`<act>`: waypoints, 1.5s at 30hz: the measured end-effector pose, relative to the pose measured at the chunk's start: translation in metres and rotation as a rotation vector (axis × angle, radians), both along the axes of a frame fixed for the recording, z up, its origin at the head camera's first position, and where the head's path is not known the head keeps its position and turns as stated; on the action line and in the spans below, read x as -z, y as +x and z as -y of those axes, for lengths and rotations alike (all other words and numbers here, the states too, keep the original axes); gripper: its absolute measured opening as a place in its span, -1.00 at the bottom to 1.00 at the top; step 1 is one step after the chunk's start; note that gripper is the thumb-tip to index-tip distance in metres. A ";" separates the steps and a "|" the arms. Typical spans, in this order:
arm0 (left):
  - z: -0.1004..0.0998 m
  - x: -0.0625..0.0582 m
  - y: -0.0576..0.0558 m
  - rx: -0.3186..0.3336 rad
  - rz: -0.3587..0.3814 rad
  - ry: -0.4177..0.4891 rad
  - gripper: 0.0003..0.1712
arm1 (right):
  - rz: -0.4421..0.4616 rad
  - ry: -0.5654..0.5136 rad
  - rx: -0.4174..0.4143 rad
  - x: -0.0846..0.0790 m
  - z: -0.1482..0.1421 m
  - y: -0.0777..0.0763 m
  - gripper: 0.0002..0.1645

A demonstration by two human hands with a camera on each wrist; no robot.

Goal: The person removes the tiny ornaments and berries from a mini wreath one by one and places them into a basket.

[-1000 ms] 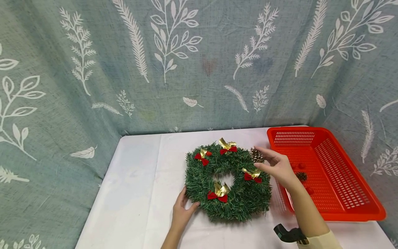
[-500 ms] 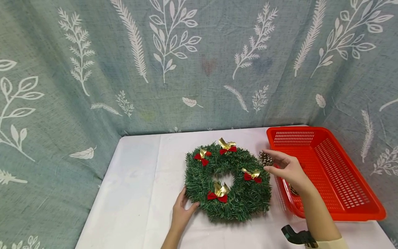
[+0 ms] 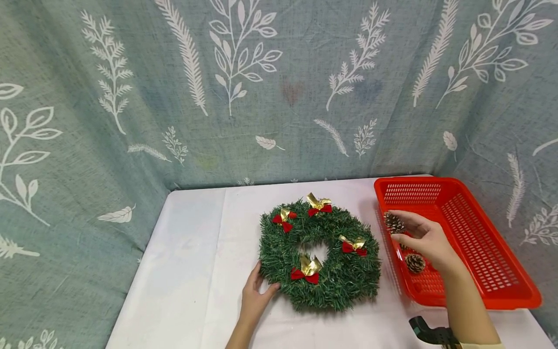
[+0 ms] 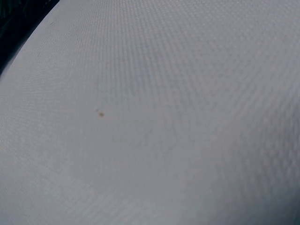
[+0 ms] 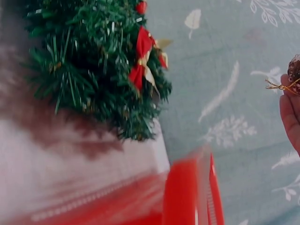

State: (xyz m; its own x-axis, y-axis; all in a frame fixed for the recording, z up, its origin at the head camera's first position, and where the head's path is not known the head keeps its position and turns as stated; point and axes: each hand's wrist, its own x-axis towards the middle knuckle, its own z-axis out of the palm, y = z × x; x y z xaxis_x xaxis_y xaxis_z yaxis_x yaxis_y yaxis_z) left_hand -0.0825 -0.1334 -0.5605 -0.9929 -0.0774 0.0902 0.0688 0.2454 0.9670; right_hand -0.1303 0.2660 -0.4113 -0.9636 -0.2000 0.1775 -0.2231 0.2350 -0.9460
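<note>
A green wreath [image 3: 344, 281] with several red and gold bows [image 3: 307, 272] lies on the white-covered table. My left hand [image 3: 256, 298] holds its lower left edge, thumb at the front and the other fingertips partly hidden by the greenery. In my right hand [image 3: 429, 242], a pine cone [image 3: 394, 223] with pale tips is pinched between thumb and fingers, over the left side of the red basket [image 3: 497, 252]. The right wrist view catches this cone at its right edge, with a gold tie [image 5: 280, 86] hanging from it. Only white cloth fills most of the left wrist view.
Inside the basket, near its left wall, another pine cone [image 3: 415, 263] lies below my right hand. A patterned grey-green curtain [image 3: 279, 97] hangs behind and at both sides. White tablecloth [image 3: 187, 261] stretches left of the wreath.
My right hand has carried the pine cone rightward, from the wreath's upper right edge to over the basket. The left hand and the wreath have stayed in place.
</note>
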 end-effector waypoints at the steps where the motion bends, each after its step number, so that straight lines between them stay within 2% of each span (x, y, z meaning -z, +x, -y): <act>1: 0.000 0.000 0.000 -0.002 -0.002 0.000 -0.08 | 0.000 -0.004 -0.002 0.001 -0.003 0.001 -0.41; 8: -0.001 0.000 0.000 0.002 0.004 0.014 -0.07 | -0.004 0.016 -0.009 0.006 -0.024 0.009 -0.38; 16: 0.001 -0.002 0.000 0.007 0.056 0.021 -0.05 | 0.010 -0.087 -0.034 0.017 -0.046 0.014 -0.37; 20: 0.002 -0.002 0.000 0.006 0.048 0.011 -0.05 | -0.038 -0.180 -0.063 0.023 -0.056 0.014 -0.37; 23: 0.002 -0.003 -0.001 0.006 0.035 0.011 -0.05 | -0.040 -0.194 -0.071 0.026 -0.063 0.016 -0.37; 30: 0.001 -0.002 0.002 0.006 0.059 0.017 -0.05 | 0.100 -0.121 -0.129 0.031 -0.081 0.023 -0.42; 35: 0.000 -0.001 0.004 -0.006 0.078 0.014 -0.04 | 0.163 -0.120 -0.245 0.036 -0.093 0.024 -0.39; 41: 0.000 0.000 0.004 -0.004 0.065 0.012 -0.05 | 0.259 -0.024 -0.338 0.039 -0.108 0.018 -0.43; 45: 0.000 -0.001 0.002 -0.005 0.056 0.011 -0.05 | 0.324 -0.040 -0.430 0.043 -0.118 0.014 -0.40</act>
State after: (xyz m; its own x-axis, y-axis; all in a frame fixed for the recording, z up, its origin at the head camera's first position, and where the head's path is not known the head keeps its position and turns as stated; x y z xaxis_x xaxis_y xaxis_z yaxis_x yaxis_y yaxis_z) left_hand -0.0801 -0.1330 -0.5593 -0.9960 -0.0831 0.0339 0.0135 0.2352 0.9719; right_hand -0.1167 0.3836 -0.4545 -0.8028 -0.5879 -0.0996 0.0136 0.1489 -0.9888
